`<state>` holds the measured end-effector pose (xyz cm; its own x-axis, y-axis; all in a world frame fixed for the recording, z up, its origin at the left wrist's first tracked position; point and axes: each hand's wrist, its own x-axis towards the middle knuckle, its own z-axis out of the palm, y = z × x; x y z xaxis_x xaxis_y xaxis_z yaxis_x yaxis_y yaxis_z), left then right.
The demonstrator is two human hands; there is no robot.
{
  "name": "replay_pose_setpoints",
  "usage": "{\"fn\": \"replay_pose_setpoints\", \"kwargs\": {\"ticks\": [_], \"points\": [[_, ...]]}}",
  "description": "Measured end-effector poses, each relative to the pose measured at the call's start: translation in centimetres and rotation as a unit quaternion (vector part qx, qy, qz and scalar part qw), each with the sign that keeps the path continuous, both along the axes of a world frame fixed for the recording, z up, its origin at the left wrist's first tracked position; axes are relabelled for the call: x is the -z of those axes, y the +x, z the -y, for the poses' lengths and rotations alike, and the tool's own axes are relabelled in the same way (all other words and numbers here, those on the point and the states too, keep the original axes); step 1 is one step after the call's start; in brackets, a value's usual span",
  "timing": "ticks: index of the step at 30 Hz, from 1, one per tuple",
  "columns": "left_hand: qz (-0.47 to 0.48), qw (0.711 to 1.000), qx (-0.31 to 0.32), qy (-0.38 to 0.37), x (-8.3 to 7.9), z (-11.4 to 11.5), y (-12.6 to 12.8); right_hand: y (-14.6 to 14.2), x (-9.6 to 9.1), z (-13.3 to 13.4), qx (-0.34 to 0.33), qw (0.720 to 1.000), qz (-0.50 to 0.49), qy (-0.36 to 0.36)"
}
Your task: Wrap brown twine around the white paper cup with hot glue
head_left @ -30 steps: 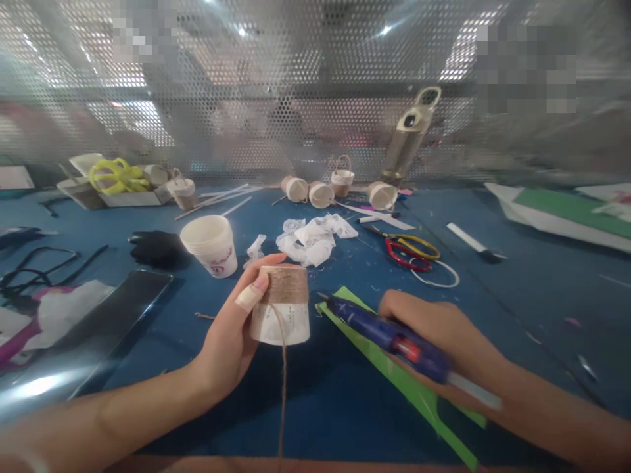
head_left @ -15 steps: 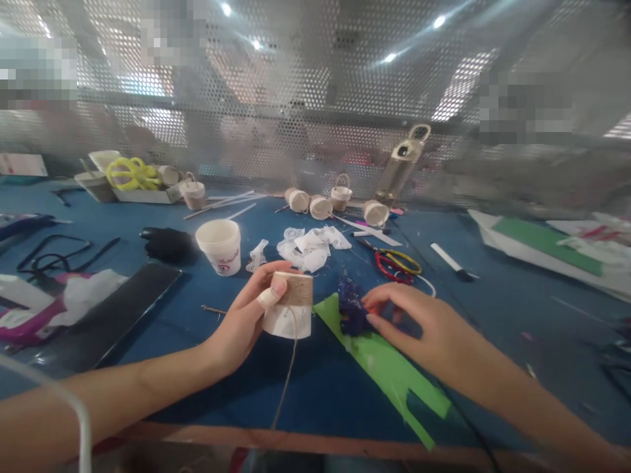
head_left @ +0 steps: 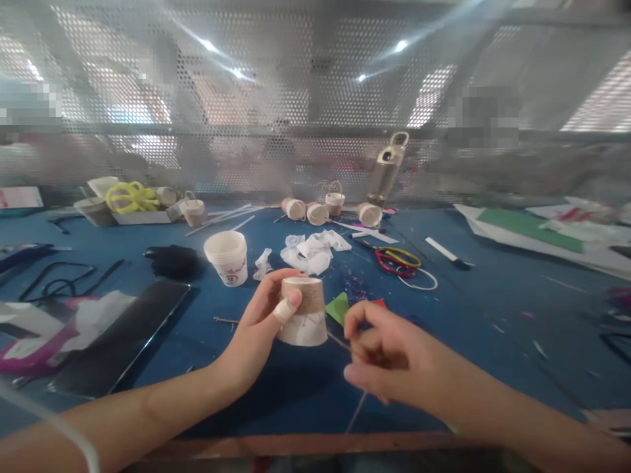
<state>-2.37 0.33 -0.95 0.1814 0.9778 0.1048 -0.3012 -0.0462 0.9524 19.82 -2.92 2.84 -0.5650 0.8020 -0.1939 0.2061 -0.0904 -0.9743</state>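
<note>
My left hand grips an upside-down paper cup whose upper half is wound with brown twine. A bandage covers the thumb tip. My right hand is closed in a pinch on the loose twine strand, which runs from the cup through the fingers and down past the table edge. The blue glue gun lies on the blue table just behind my right hand, on a green paper strip.
An upright white cup, white lace scraps, scissors with red and yellow handles, a black tablet, a black glove, several finished small cups and a bottle stand before the perforated metal screen.
My right hand let go of the blue glue gun, left it on the green paper, and came back to pinch the twine beside the cup. The camera view tilted upward.
</note>
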Motion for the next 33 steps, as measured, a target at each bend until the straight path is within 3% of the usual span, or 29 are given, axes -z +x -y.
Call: {"fn": "replay_pose_setpoints", "kwargs": {"ticks": [2, 6, 10, 13, 17, 21, 27, 33], "points": [[-0.006, 1.0, 0.001, 0.0, 0.1, -0.2, 0.0, 0.8, -0.8, -0.5, 0.019, 0.986, 0.117, 0.114], [-0.023, 1.0, 0.018, -0.003, 0.0, -0.2, 0.2, 2.1, -2.0, -1.4, 0.02, 0.923, 0.26, 0.282], [-0.033, 0.999, 0.022, 0.0, -0.1, -0.2, 0.4, 2.6, -3.0, -2.3, 0.018, 0.864, 0.273, 0.423], [-0.039, 0.999, 0.021, -0.008, 0.1, -0.5, 0.4, 3.0, -2.6, -3.5, -0.02, 0.846, 0.231, 0.48], [-0.043, 0.998, 0.028, -0.021, 0.4, -0.8, 0.4, 3.8, -0.5, -5.3, -0.061, 0.858, 0.166, 0.481], [-0.058, 0.996, 0.04, -0.046, 0.7, -0.8, 0.7, 4.5, 1.3, -5.9, -0.041, 0.883, 0.127, 0.451], [-0.07, 0.995, 0.051, -0.052, 0.5, -0.7, 1.0, 4.5, 1.6, -5.6, -0.027, 0.901, 0.101, 0.42], [-0.022, 0.995, 0.043, -0.084, 0.1, -0.4, 1.4, 4.4, 1.8, -5.5, -0.015, 0.914, 0.095, 0.394]]}}
